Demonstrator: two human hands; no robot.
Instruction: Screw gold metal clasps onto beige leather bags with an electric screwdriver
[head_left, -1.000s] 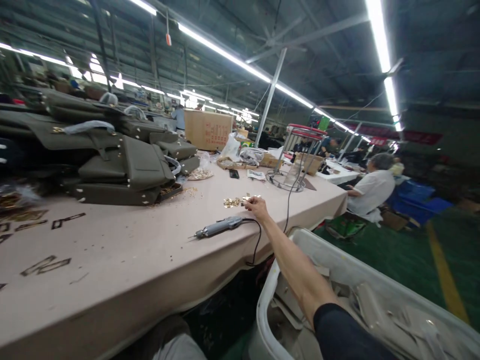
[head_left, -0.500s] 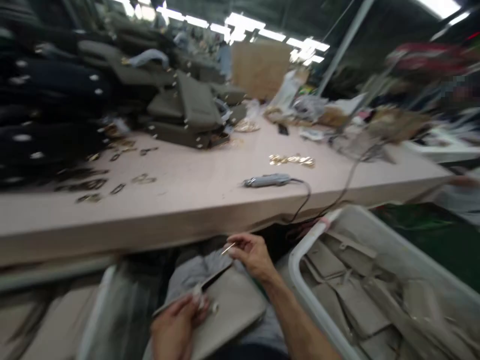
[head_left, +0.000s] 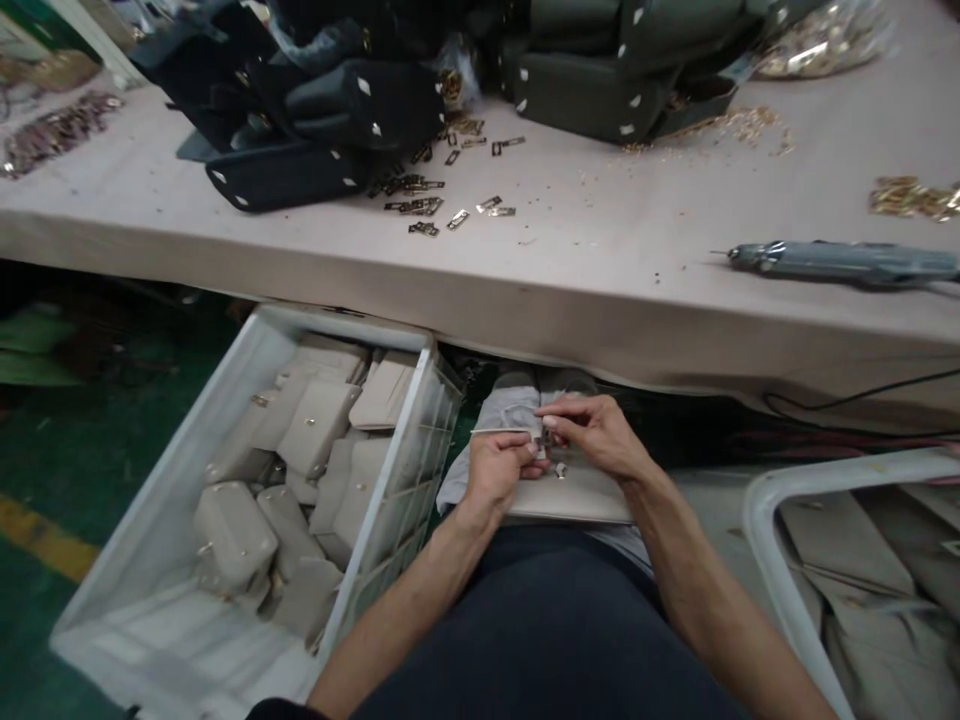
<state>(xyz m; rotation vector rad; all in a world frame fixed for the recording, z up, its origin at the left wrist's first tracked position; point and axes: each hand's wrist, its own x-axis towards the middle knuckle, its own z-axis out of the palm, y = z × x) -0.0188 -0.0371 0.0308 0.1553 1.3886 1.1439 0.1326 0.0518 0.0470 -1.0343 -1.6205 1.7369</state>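
Observation:
A flat beige bag piece lies across my lap, with a small shiny metal fitting on its surface. My left hand is closed on the upper edge of this piece, thumb on top. Just to the right, my right hand is pinched, its fingertips close to the left thumb and that edge. A small metal part shows at the right fingertips; its exact shape is too small to make out.
On the left stands a white crate holding several beige bags. Another white bin with beige pieces is at the right. On the table lie a grey electric screwdriver, metal plates, gold fittings and dark bags.
My view has swung left and down, bringing the left crate into sight. My right hand, earlier apart from my left with a thin gold metal part, is now beside it at the bag piece's edge.

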